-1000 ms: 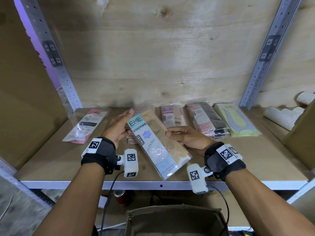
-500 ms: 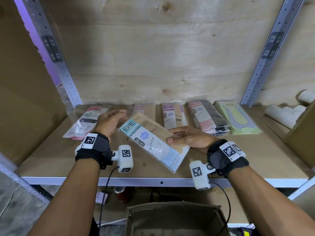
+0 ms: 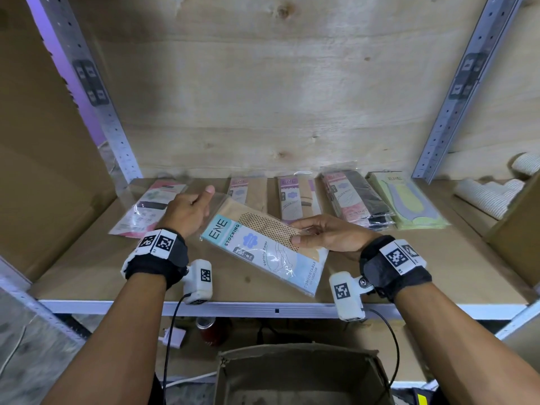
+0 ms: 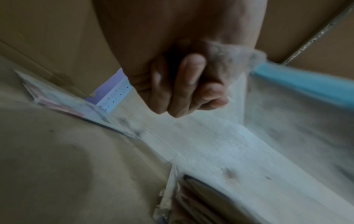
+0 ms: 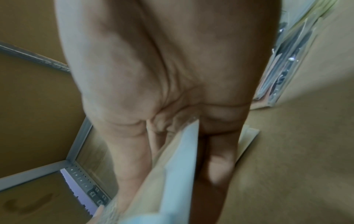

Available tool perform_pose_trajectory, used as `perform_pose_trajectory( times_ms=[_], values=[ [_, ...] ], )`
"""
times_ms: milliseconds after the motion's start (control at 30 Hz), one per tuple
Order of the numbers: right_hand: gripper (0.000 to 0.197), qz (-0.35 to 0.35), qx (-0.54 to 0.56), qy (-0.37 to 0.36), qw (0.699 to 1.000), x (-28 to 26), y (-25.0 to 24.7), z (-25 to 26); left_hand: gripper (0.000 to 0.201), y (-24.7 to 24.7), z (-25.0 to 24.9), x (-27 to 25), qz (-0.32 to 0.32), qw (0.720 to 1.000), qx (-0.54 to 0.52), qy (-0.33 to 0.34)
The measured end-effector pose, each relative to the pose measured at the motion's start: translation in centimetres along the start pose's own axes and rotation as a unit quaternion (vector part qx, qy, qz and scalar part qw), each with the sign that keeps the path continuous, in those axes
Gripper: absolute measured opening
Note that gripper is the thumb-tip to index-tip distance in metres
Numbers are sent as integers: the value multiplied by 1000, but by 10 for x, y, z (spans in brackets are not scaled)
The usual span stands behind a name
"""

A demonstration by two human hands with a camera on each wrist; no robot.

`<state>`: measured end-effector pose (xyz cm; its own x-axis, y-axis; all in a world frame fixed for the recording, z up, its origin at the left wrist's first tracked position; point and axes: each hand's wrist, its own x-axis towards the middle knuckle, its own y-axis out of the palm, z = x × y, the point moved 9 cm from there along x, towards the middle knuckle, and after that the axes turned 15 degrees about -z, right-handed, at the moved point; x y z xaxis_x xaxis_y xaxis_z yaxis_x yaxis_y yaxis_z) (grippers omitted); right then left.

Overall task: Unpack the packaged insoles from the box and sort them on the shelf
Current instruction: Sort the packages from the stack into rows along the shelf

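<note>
- Pinched in my right hand (image 3: pixel 327 233), thumb on top and fingers beneath, the blue-labelled packet (image 3: pixel 264 249) hangs tilted just above the shelf (image 3: pixel 438 276), short of the row at the back.
- My left hand (image 3: pixel 187 213) holds nothing, fingers loosely curled, just beside the packet's far corner; I judge it is there to steady or guide it.
- Packets lie side by side by type: pink packet (image 3: pixel 149 210) apart at left, green packet (image 3: pixel 407 200) at right.
- Only the head view shows the box (image 3: pixel 301 375) below; the right wrist view shows the packet's edge running into my palm.
</note>
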<state>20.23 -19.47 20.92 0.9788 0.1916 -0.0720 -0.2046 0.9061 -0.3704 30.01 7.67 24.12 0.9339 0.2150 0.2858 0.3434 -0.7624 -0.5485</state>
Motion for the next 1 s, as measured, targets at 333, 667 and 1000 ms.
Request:
perform_pose_trajectory(
  times_ms=[333,667,1000],
  values=[
    [42,-7,1,-39,999,-3,-6,7,48,15,-6,-20,98,956,-234,-149],
    [39,-23,18,-43,999,-1,-11,11,45,21,-5,-20,88,921,-322,-201],
    [14,-209,258,-6,943,13,-51,9,46,30,-48,-39,60,939,-290,-177]
  ],
)
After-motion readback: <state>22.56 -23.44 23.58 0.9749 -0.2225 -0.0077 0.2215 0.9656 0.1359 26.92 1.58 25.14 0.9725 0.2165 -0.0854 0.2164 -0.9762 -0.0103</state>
